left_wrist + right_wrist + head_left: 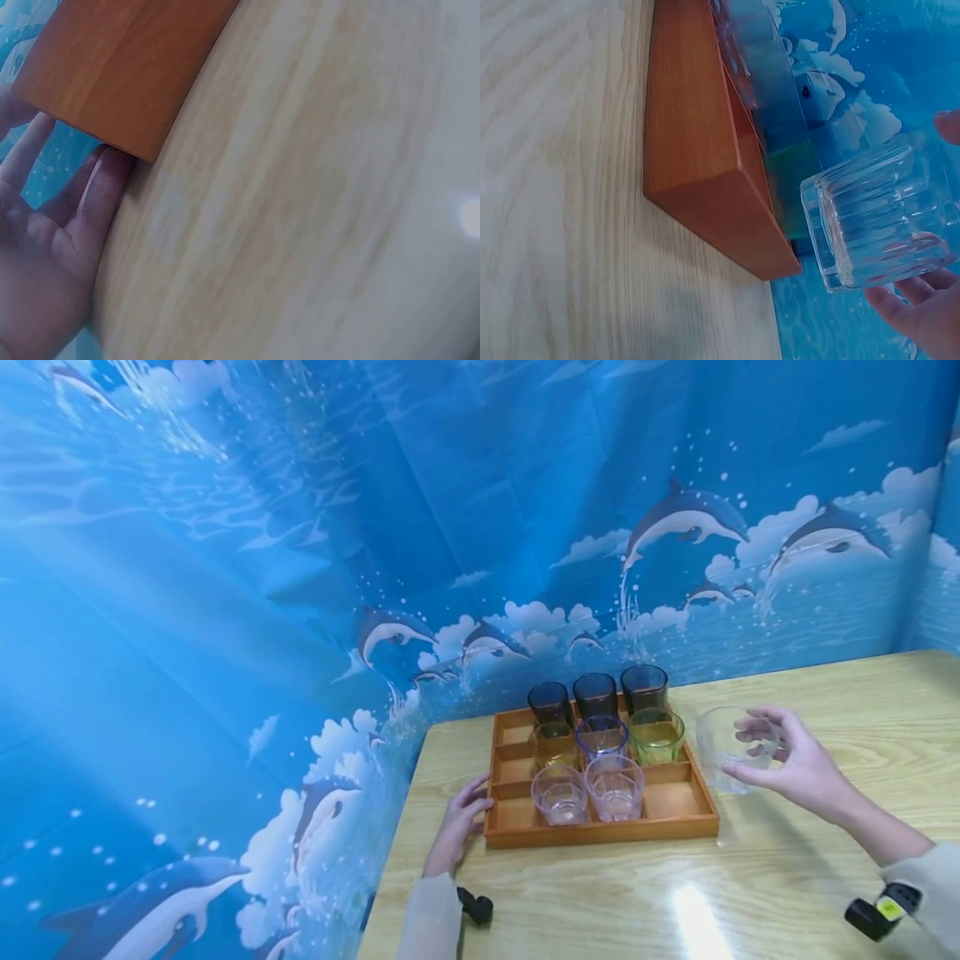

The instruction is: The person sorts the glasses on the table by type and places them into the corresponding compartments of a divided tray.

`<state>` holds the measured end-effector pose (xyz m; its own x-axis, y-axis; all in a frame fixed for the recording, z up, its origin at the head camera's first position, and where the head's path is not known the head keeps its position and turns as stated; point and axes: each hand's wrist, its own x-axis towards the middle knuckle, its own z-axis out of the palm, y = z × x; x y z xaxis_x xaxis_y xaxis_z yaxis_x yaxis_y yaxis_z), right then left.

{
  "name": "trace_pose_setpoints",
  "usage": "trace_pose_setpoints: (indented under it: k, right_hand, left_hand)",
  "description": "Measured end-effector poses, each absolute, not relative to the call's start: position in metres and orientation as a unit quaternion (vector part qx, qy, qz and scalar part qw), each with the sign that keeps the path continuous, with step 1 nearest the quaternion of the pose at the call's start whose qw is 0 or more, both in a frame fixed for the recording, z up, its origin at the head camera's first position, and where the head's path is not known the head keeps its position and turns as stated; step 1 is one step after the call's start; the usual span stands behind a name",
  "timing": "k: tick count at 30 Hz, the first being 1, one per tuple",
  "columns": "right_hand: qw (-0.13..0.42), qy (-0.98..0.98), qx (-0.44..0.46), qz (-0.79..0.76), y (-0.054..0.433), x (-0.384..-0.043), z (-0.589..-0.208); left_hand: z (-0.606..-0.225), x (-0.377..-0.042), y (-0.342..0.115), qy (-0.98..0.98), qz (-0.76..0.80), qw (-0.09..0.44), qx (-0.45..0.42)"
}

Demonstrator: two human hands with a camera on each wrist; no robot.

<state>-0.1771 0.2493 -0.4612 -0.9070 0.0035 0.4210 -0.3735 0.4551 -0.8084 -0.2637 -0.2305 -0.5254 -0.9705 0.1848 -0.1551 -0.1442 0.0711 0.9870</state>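
A clear drinking glass point(731, 750) is in my right hand point(795, 764), gripped between thumb and fingers just right of the wooden tray point(600, 835). In the right wrist view the glass point(881, 214) is held above table level, beside the tray's corner. My left hand point(455, 822) rests against the tray's left side, fingers extended and touching its wall, as the left wrist view also shows. Two pale pinkish glasses point(615, 787) stand in the tray's front row. The front right compartment point(671, 799) shows its bare wooden bottom.
Three dark glasses point(596, 695) stand in the tray's back row. The middle row holds an amber glass point(555, 745), a blue-rimmed glass point(602, 737) and a green glass point(657, 737). Behind the light wooden table point(847, 710) hangs a blue dolphin-print sheet point(480, 527).
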Motion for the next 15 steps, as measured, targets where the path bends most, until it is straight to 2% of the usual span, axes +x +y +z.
trace_pose_setpoints:
  k: [6, 15]
  right_hand:
    - [0.18, -0.814, 0.147, 0.533, 0.23, -0.181, -0.466]
    - [0.162, -0.815, 0.161, 0.533, 0.208, -0.183, -0.477]
  left_hand:
    - [-0.543, -0.273, -0.234, 0.717, 0.688, 0.115, 0.004]
    - [-0.544, -0.272, -0.233, 0.737, 0.668, 0.102, 0.0]
